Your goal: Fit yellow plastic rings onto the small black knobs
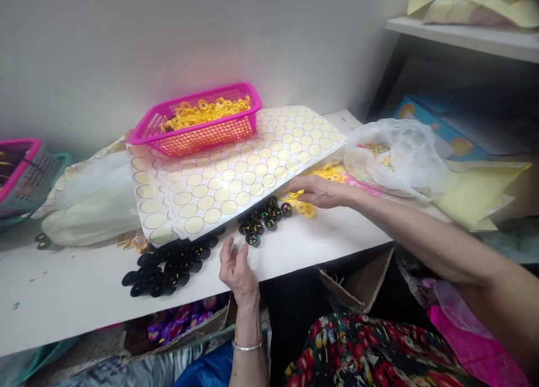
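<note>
My left hand point(239, 272) hovers at the table's front edge with fingers bent and apart, holding nothing visible. Just beyond it stand small black cups point(252, 239), several with coloured beads inside. A larger cluster of black cups point(162, 272) lies to its left, some on their sides. Over a small pile of yellow ring pieces point(307, 208) is my right hand point(318, 191), its fingertips pinched at a yellow ring piece point(295, 195). The fingers partly cover that piece.
A pink basket point(193, 137) of yellow rings rests on sheets of round stickers point(240, 179). More yellow rings point(330, 172) and a plastic bag point(396, 156) with coloured beads are at right. White plastic bags point(92, 213) lie left. A box of purple items point(181, 322) sits below the table.
</note>
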{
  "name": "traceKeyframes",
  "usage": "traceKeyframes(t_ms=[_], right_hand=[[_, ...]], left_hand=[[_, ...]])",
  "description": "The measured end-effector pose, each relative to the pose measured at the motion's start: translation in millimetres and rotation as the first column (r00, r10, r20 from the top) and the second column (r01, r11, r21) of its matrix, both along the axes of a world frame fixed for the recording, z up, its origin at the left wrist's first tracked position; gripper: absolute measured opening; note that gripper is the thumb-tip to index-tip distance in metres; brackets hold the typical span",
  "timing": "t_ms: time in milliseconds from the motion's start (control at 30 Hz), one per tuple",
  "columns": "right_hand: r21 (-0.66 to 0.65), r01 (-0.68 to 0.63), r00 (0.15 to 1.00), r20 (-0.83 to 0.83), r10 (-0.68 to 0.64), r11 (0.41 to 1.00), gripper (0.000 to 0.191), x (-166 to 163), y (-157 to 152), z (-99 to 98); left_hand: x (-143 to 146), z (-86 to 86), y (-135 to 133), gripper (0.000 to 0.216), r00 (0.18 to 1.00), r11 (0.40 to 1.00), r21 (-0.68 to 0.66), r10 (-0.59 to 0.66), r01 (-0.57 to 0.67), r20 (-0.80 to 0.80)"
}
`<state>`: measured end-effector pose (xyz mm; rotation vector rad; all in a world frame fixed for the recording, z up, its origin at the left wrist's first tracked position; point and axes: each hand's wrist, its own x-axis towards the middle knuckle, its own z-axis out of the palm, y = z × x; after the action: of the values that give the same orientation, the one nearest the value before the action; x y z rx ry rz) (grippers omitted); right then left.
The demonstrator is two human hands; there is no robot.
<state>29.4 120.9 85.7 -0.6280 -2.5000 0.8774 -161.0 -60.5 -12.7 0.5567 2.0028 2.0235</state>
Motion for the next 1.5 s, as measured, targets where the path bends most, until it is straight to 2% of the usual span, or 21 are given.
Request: traceKeyframes(t_ms=[33, 100, 167, 267, 333, 400, 500, 600, 700, 867, 967, 1033, 1100, 1167, 1233, 1367, 1433, 1500], right_hand=[[-0.040, 0.058, 0.998, -0.035, -0.060, 0.998, 0.022, 17, -4, -2.5], [-0.095, 0.258, 0.956, -0.118, -0.269, 0.961, 0.018, 49, -17, -15.8], [-0.118, 0.470, 0.857, -0.179, -0.484, 0.875, 0.015, 76, -36, -37.8], [-0.143, 0.685, 0.676, -0.241, -0.696, 0.715, 0.012, 107, -69, -72.6], [-0.151, 0.741, 0.613, -0.244, -0.751, 0.654, 0.009, 120, -87, -88.3], [-0.151, 0.755, 0.595, -0.251, -0.764, 0.638, 0.008, 129, -96, -95.3], [-0.135, 0.758, 0.596, -0.256, -0.761, 0.639, 0.008, 137, -91, -93.0], [-0.100, 0.765, 0.600, -0.249, -0.760, 0.636, 0.008, 138, -75, -86.1], [-0.106, 0.738, 0.620, -0.282, -0.732, 0.666, 0.010, 132, -63, -84.9], [-0.174, 0.719, 0.598, -0.339, -0.727, 0.673, 0.008, 128, -67, -98.7], [-0.168, 0.720, 0.601, -0.334, -0.726, 0.674, 0.007, 130, -69, -104.9], [-0.152, 0.717, 0.617, -0.318, -0.720, 0.681, 0.008, 127, -67, -104.5], [-0.125, 0.706, 0.648, -0.280, -0.708, 0.697, 0.010, 119, -64, -101.3], [-0.083, 0.703, 0.681, -0.208, -0.702, 0.706, 0.012, 109, -58, -96.8], [-0.029, 0.732, 0.673, -0.128, -0.729, 0.681, 0.013, 101, -52, -92.9], [0.019, 0.807, 0.589, -0.117, -0.800, 0.591, 0.014, 108, -44, -91.6], [-0.008, 0.816, 0.568, -0.176, -0.804, 0.579, 0.012, 122, -45, -94.3], [-0.046, 0.810, 0.559, -0.237, -0.794, 0.584, 0.009, 137, -49, -97.0]], left_hand=[[2, 1.6, -4, 0.037, 0.997, 1.000, -0.019, 0.019, -0.020, -0.071], [8, 5.5, -10, 0.033, 0.954, 0.997, -0.044, 0.051, -0.067, -0.295], [21, 8.7, -11, 0.029, 0.845, 0.999, -0.036, 0.015, -0.041, -0.535], [51, 9.5, 3, 0.023, 0.642, 0.971, -0.079, -0.210, 0.227, -0.738], [73, 7.7, 21, 0.019, 0.524, 0.912, -0.192, -0.370, 0.364, -0.767], [93, 5.2, 41, 0.016, 0.466, 0.870, -0.335, -0.480, 0.363, -0.743], [113, 2.8, 67, 0.016, 0.435, 0.821, -0.493, -0.571, 0.287, -0.696], [124, 5.7, 88, 0.020, 0.400, 0.791, -0.548, -0.610, 0.270, -0.684], [129, 15.5, 99, 0.020, 0.394, 0.808, -0.530, -0.589, 0.258, -0.705], [124, 28.8, 85, 0.020, 0.342, 0.877, -0.425, -0.478, 0.223, -0.809], [111, 30.0, 69, 0.017, 0.390, 0.906, -0.389, -0.423, 0.166, -0.818], [101, 32.6, 65, 0.016, 0.432, 0.908, -0.414, -0.400, 0.064, -0.809], [93, 37.8, 69, 0.024, 0.430, 0.864, -0.500, -0.432, -0.055, -0.793], [88, 44.3, 78, 0.030, 0.377, 0.783, -0.605, -0.521, -0.145, -0.766], [85, 50.0, 86, 0.027, 0.303, 0.713, -0.675, -0.611, -0.192, -0.731], [80, 55.6, 92, 0.020, 0.212, 0.628, -0.751, -0.720, -0.205, -0.661], [76, 56.7, 91, 0.020, 0.206, 0.601, -0.773, -0.746, -0.203, -0.634], [70, 57.3, 89, 0.022, 0.214, 0.602, -0.776, -0.746, -0.186, -0.630]])
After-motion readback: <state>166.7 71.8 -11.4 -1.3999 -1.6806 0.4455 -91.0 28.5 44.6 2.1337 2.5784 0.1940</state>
